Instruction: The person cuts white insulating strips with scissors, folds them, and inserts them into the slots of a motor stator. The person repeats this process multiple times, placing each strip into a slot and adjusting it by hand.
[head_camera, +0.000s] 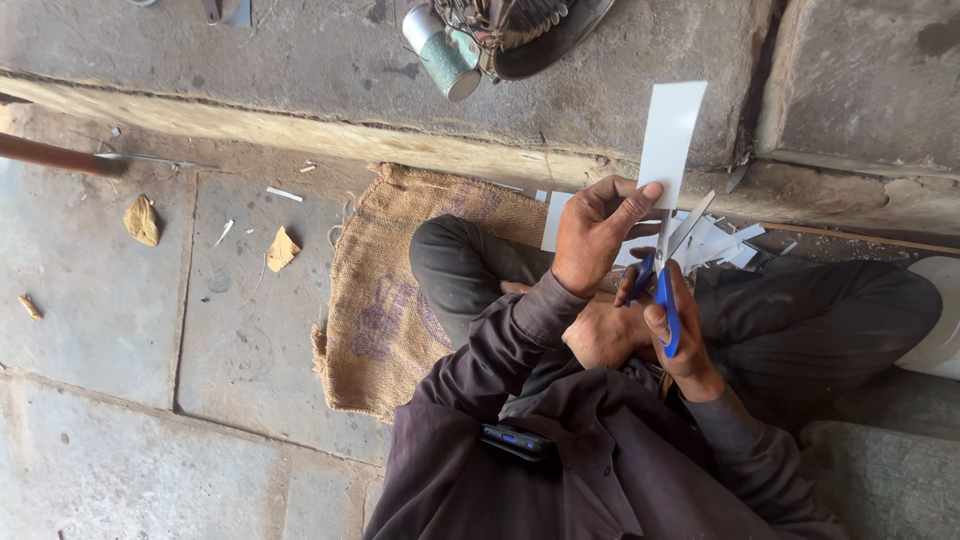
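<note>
A: How is the white strip (671, 140) set?

B: It is held upright, long axis running up from the burlap sack (400, 290), pinched at its lower end by the left hand (597, 232), thumb pressed to fingers.

A: And the scissors (665, 275)?

B: Blue handles are gripped by the right hand (672, 335), fingers curled through; the metal blades are parted at the strip's base. Cut white strips (720, 245) are piled right of the sack.

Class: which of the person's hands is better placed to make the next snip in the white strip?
Right. The right hand already grips the blue scissors, blades open at the white strip. The left hand only holds the strip.
</note>
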